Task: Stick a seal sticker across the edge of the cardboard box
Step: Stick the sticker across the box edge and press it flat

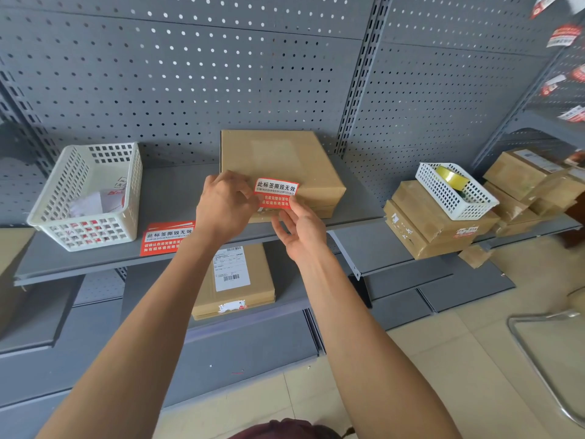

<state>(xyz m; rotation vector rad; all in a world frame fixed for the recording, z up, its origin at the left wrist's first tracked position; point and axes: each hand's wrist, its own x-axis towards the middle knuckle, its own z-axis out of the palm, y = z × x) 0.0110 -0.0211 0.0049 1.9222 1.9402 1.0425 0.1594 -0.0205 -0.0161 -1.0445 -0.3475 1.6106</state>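
Sticker (pixel 276 192) in red, with a white strip of black printing across its top, sits at the near top edge of the cardboard box (pixel 278 163), its upper part over the lid and its lower part hanging down the front face. Whether the upper part is pressed flat yet is hard to say; the lower half looks loose, so folding it over the edge and rubbing it down appears to be what remains.

Fingers of the left hand (pixel 226 205) pinch the sticker's left edge, closed narrowly on it. The right hand (pixel 300 231), just below the box's front, grips the lower right corner between thumb and forefinger, the other fingers spread.

The box is flat, square, matt brown, with a paler glossy patch on its lid, and rests on a smooth grey metal shelf (pixel 364 242). Left of the box lie another red sticker sheet (pixel 166 237) and a white lattice basket (pixel 90 198). Right of the box stand taped cartons carrying a smaller basket (pixel 452 191) with tape. Behind the box rises perforated grey panelling.
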